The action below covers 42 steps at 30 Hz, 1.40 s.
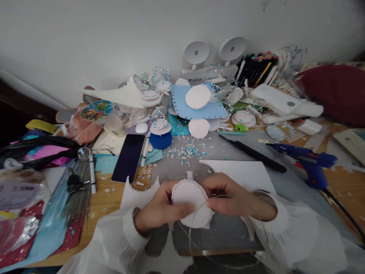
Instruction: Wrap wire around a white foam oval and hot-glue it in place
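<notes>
My left hand and my right hand meet low in the middle, both closed on a round white foam disc held over a grey cutting mat. The left thumb presses on the disc's lower face. The right fingers pinch its right edge together with a thin clear wire that loops below the disc. A white foam sheet with round holes cut out lies just behind my hands.
A dark phone lies left of the mat. A blue glue gun and a black craft knife lie to the right. More white discs, a blue perforated sheet, paper scraps and markers crowd the back.
</notes>
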Motion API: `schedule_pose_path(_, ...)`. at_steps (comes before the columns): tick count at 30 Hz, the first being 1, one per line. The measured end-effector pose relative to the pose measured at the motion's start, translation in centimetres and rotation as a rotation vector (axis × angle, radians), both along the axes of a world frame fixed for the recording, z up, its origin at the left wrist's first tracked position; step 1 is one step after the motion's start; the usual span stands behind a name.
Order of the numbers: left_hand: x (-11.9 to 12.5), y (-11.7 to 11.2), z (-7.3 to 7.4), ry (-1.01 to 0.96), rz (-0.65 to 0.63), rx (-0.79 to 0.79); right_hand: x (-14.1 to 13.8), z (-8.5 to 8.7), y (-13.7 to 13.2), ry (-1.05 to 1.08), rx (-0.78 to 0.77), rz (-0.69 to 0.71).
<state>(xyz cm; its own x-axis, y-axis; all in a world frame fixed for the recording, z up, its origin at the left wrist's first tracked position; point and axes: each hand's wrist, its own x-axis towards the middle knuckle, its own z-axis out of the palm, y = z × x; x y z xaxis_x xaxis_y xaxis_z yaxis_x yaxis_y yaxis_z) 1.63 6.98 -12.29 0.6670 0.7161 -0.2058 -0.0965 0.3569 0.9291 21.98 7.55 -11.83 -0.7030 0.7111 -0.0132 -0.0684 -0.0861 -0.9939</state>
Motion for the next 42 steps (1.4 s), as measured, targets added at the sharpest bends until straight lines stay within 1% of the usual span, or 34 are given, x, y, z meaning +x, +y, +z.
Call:
schedule_pose_path(4,0.0,0.1,0.2,-0.061,-0.011,-0.011,-0.2,0.2,0.0,0.065,-0.15,0.017)
schedule_pose_path(6,0.0,0.2,0.3,-0.075,-0.012,-0.009,-0.2,0.2,0.0,0.091,-0.179,0.016)
schedule_pose_path(11,-0.1,0.0,0.1,-0.031,0.008,0.02,0.0,0.1,-0.2,-0.007,-0.109,0.031)
schedule_pose_path(16,-0.2,-0.1,-0.4,0.031,0.025,0.091,0.0,-0.4,-0.3,-0.021,-0.019,0.019)
schedule_pose_path(21,-0.2,-0.2,-0.5,0.02,0.048,0.098,0.0,-0.2,-0.2,-0.059,0.047,-0.025)
schedule_pose_path(27,0.2,-0.2,-0.1,0.048,0.083,0.113,0.0,-0.2,-0.1,-0.058,0.159,-0.103)
schedule_pose_path(29,0.2,-0.3,-0.1,0.046,0.116,0.133,0.0,-0.3,-0.2,-0.052,0.159,-0.122)
schedule_pose_path(31,0.0,-0.4,-0.4,-0.004,0.18,0.167,0.0,-0.3,-0.2,-0.027,0.129,-0.127)
schedule_pose_path(34,-0.6,-0.5,-1.1,-0.079,0.306,0.227,0.3,-0.4,-0.2,0.028,0.079,-0.097)
schedule_pose_path(36,-1.0,-0.6,-1.5,-0.078,0.358,0.249,0.5,-0.5,-0.1,0.039,0.063,-0.073)
schedule_pose_path(39,-1.3,-0.5,-1.7,-0.031,0.374,0.277,0.6,-0.5,0.0,0.043,0.076,-0.067)
schedule_pose_path(42,-1.3,-0.3,-1.4,0.021,0.338,0.311,0.5,-0.4,-0.1,0.068,0.089,-0.071)
